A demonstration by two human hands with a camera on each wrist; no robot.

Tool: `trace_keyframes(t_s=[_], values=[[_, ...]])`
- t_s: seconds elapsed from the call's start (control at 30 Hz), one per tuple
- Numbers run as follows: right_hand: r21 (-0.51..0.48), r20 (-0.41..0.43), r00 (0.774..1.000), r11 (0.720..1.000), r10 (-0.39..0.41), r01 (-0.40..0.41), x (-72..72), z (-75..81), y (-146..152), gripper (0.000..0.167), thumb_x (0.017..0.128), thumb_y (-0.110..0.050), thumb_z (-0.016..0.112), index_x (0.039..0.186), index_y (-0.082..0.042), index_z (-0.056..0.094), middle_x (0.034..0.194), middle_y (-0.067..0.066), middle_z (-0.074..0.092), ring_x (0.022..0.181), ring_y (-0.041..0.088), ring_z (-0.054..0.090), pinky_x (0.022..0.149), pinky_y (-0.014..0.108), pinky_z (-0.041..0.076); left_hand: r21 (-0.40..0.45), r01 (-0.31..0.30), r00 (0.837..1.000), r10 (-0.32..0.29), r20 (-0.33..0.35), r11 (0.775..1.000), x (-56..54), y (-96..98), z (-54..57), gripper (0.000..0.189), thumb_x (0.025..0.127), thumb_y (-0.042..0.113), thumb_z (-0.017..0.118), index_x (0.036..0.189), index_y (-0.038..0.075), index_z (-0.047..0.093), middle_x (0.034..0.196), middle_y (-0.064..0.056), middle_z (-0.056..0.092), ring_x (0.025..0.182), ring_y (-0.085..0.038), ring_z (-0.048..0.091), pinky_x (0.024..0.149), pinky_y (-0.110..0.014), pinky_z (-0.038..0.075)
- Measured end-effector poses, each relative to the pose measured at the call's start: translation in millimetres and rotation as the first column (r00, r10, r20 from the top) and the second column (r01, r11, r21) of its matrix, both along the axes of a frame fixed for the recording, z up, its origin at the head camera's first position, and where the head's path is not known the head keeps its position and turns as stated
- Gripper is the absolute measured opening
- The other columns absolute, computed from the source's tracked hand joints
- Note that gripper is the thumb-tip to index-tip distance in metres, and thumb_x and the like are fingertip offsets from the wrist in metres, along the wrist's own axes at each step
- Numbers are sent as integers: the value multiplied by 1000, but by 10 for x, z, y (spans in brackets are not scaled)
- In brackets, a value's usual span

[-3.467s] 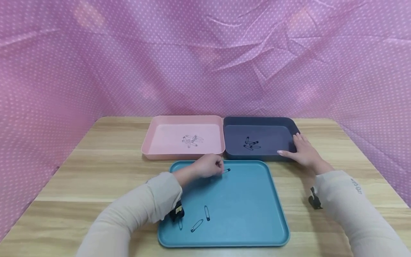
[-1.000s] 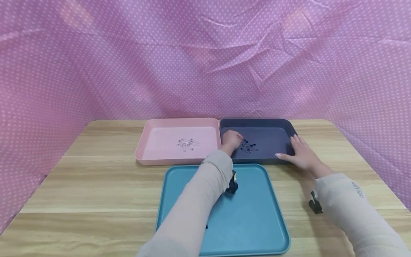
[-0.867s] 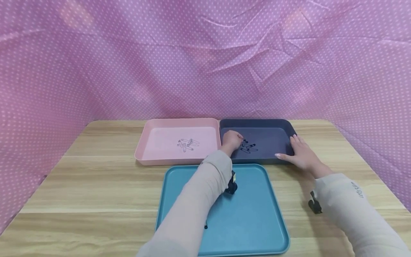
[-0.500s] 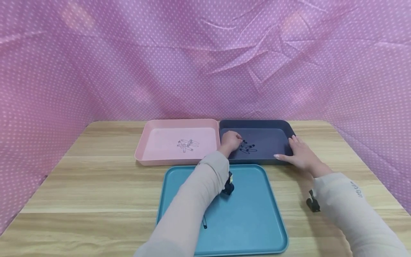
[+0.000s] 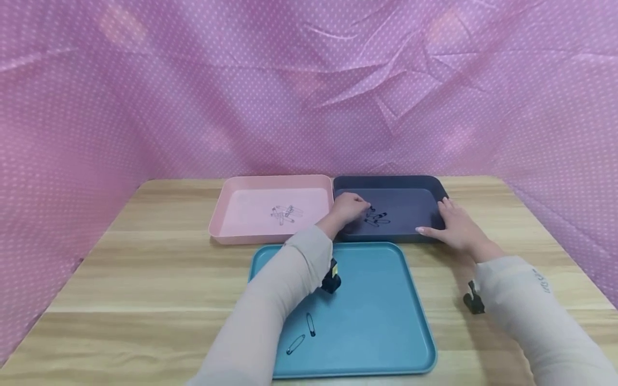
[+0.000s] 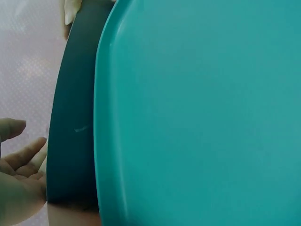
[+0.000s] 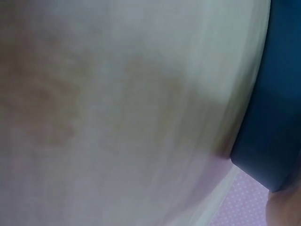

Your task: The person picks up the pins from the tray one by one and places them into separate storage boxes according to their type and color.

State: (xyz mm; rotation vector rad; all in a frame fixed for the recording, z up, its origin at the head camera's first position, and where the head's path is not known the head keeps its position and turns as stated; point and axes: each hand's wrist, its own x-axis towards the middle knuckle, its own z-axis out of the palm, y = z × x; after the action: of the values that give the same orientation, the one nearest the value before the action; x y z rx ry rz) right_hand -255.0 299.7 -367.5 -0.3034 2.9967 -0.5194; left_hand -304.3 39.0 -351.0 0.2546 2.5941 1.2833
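My left hand reaches over the left part of the navy tray, fingertips beside a small pile of black-headed safety pins. In the left wrist view, its thumb stands apart from loosely bent fingers, and no pin shows between them. My right hand rests at the navy tray's right front corner, fingers over the side and thumb along the front rim. On the teal tray lie two safety pins, one upright in view and one slanted. The left sleeve hides the tray's left side.
A pink tray holding several safety pins stands left of the navy one. Both sit behind the teal tray on a wooden table. Pink dotted cloth hangs behind and at the sides.
My left hand has gone from a safety pin at the teal tray's far edge to the navy tray; that pin is gone from there. Lately it shifted slightly. My right hand has stayed put.
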Motion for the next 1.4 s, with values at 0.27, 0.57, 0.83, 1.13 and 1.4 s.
trace_keyframes(t_s=[0.27,0.57,0.83,1.13,1.4], values=[[20,-53,999,1000,15,-14,11,-25,9,97,77,-57,49,131,15,12,136,33,4,125,40,1,98,52,4,190,28,979,-65,192,981,129,-199,73,24,85,24,54,100,6,58,96,-5,59,88,-18,57,79,-31,45],[36,-37,999,999,26,-24,23,4,17,98,77,-59,47,131,15,10,135,33,3,125,41,-1,98,53,3,233,123,960,-175,219,965,210,-443,105,26,86,23,54,104,5,56,100,-6,58,91,-20,56,77,-28,45],[-22,-1,1000,1000,7,-7,9,-33,37,99,77,-57,50,131,15,9,135,34,2,125,41,-4,97,54,3,159,174,955,-206,212,972,367,-716,192,27,86,27,53,104,7,58,101,-4,58,88,-15,56,81,-31,43],[-1,20,1000,1000,4,-4,0,-45,35,101,77,-59,48,130,16,8,135,34,0,125,41,-4,97,54,2,230,196,940,-249,234,953,530,-1052,200,31,85,19,55,109,0,54,101,-11,58,91,-20,57,78,-28,46],[9,22,1000,1000,9,-9,-25,-11,-15,100,77,-58,48,130,17,7,134,35,0,124,42,-4,97,54,2,222,274,920,-322,225,936,690,-1379,162,36,85,21,55,113,0,52,104,-11,57,94,-20,55,81,-29,44]])
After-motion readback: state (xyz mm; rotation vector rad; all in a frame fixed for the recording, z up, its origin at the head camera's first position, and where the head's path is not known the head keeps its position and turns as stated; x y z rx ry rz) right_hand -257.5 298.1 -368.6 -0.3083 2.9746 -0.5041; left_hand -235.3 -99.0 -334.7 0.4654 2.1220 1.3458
